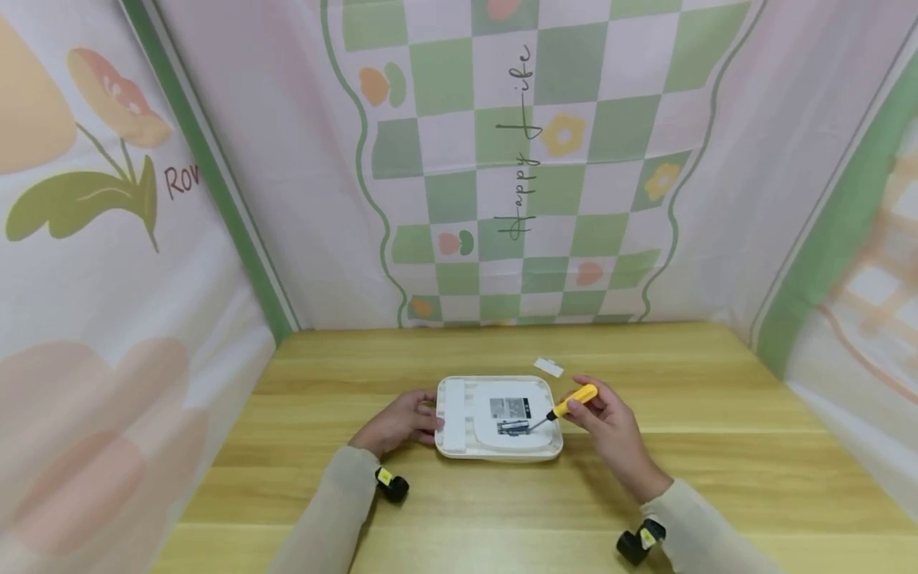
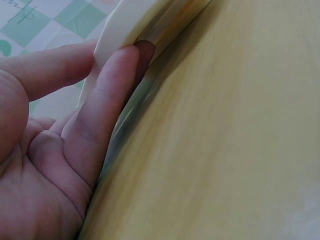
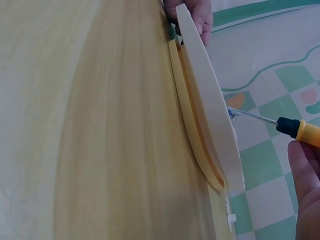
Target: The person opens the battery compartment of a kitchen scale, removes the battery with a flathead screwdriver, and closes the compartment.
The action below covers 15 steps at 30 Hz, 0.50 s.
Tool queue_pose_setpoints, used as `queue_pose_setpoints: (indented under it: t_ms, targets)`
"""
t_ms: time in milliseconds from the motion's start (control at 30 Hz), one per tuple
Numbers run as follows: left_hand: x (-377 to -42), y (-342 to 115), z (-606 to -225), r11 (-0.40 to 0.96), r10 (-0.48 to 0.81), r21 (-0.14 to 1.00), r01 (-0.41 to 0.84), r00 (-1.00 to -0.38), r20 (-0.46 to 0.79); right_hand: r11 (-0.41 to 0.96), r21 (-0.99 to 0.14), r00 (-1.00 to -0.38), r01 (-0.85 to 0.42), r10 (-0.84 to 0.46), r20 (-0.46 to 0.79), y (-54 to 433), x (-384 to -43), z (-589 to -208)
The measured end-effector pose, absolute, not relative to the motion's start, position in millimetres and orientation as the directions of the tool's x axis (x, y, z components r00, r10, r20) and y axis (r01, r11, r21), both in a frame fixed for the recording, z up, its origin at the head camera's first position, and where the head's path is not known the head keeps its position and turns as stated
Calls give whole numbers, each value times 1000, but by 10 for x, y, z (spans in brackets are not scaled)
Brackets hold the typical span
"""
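A flat white device (image 1: 459, 446) with rounded corners lies on the table, its labelled underside facing up. A small battery compartment (image 1: 513, 428) is uncovered in it, with batteries showing inside. My left hand (image 1: 407, 418) pinches the device's left edge, thumb on top and fingers beneath. In my right hand (image 1: 610, 426) is a yellow-handled screwdriver (image 1: 574, 401), gripped between thumb and fingers. Its metal shaft slants down to the left, with the tip right at the batteries. From the right wrist view, the screwdriver (image 3: 287, 127) meets the upper face of the device (image 3: 212, 107).
A small white cover piece (image 1: 548, 367) lies on the wood-grain table (image 1: 344, 359) behind the device's right corner. Patterned cloth (image 1: 445, 143) hangs behind the table and on both sides. Each sleeve carries a small black wrist camera (image 1: 393, 486).
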<state>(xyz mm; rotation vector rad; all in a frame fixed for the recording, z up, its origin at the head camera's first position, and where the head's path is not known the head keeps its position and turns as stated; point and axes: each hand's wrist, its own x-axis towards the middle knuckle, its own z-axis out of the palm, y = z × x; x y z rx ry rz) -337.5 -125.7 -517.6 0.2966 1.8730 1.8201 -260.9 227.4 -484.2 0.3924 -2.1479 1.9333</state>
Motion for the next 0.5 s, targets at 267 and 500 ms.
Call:
queue_pose_setpoints:
  t_ms: [267, 500]
  targets:
    - [-3366, -1259, -5179, 71, 495, 980, -185, -847, -196, 115, -929, -936, -352, -41, 349, 2267, -2602, -4834]
    - [-3360, -1254, -5161, 72, 492, 980, -188, -847, -198, 120, -925, -933, -360, -43, 357, 2255, -2598, -4834]
